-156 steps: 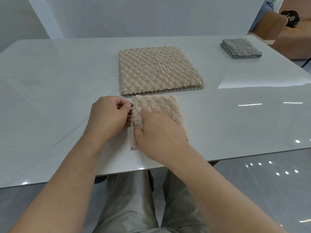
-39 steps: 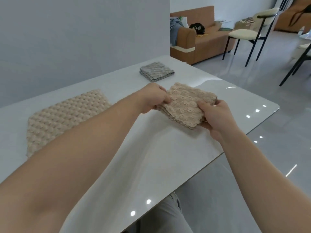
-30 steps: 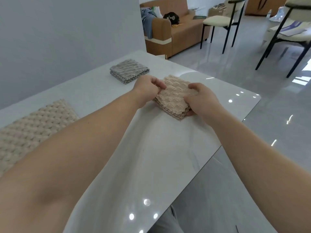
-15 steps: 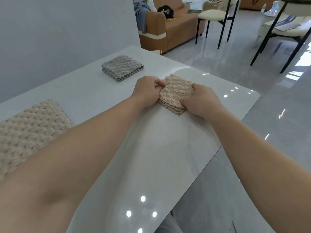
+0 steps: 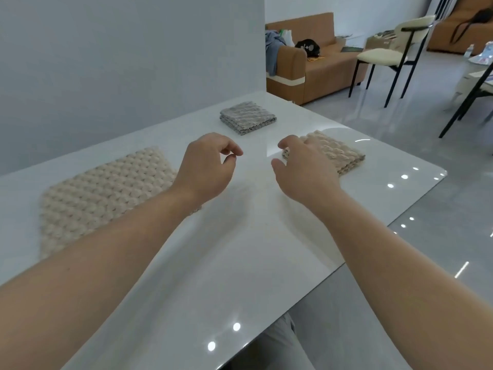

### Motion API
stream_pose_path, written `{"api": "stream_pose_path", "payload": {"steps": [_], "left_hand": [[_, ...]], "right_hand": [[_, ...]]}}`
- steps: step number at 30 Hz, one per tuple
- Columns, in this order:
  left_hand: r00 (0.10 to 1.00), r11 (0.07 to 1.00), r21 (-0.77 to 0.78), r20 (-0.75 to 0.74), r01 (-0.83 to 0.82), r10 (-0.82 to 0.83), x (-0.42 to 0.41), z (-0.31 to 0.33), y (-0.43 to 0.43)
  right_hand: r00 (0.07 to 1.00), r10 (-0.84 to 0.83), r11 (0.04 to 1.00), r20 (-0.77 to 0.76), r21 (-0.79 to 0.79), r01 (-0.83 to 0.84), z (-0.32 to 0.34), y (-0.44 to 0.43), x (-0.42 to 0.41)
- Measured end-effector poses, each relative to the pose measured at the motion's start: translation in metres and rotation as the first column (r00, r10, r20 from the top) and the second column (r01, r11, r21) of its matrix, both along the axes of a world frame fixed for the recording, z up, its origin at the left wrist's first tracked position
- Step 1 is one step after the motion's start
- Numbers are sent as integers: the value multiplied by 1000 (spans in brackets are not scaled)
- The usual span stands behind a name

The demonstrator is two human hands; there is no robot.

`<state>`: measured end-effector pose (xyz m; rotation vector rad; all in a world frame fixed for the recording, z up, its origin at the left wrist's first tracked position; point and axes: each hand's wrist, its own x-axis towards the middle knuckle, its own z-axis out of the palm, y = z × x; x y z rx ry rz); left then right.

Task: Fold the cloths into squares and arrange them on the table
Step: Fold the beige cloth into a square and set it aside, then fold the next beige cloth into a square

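Two bare forearms (image 5: 128, 252), light grey trousers (image 5: 280, 345)

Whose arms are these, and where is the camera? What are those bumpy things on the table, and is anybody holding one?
They belong to a person; there is no machine here. The camera sits on the person's head and looks forward and down, so you see what they see. On the white table lie three bumpy cloths. A big beige cloth is on the left, not yet folded small. A grey cloth, folded into a square, is farther back. A small beige cloth, also folded square, is on the right near the table's corner. The left hand hangs above the table with loosely curled fingers and holds nothing. The right hand is open in front of the small beige cloth and grips nothing; whether it touches the cloth I cannot tell.
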<state>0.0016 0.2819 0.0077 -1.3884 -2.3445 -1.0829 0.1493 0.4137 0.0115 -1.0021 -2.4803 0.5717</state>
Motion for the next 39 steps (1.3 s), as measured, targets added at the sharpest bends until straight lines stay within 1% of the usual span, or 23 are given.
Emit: {"api": "stream_pose_path", "payload": {"steps": [4, 6, 9, 12, 16, 19, 22, 26, 30, 34, 39], "left_hand": [[988, 988, -14, 11, -151, 152, -3, 3, -85], [976, 976, -47, 24, -214, 215, -5, -1, -123], [956, 948, -129, 2, -292, 295, -12, -11, -171], [946, 918, -229, -73, -323, 315, -16, -23, -207], [942, 902, -280, -165, -328, 291, -14, -33, -235], [945, 894, -315, -171, -319, 277, -13, -38, -245], [949, 885, -349, -166, -310, 267, -13, -42, -248], [952, 897, -328, -177, -297, 251, -18, -46, -250], [950, 908, -287, -166, -305, 266, -22, -50, -251], [936, 906, -244, -157, -345, 314, -23, -45, -251], [902, 865, -256, -141, -432, 408, -23, -41, -250]], "right_hand": [[980, 198, 980, -9, 29, -198, 2, -50, -30], [955, 298, 954, -6, 31, -298, 0, -72, -46], [898, 440, 897, 13, 47, -440, -7, -101, -68], [833, 548, 828, 78, 91, -554, -14, -123, -85], [756, 620, 750, 210, 124, -649, -24, -140, -95], [746, 607, 733, 273, 171, -659, -31, -144, -98], [759, 591, 740, 272, 191, -645, -35, -144, -101], [772, 583, 738, 254, 231, -634, -36, -143, -104], [780, 586, 750, 219, 218, -624, -34, -144, -108], [806, 576, 785, 135, 185, -591, -30, -146, -112], [804, 591, 799, -64, 180, -574, -25, -157, -113]]}}
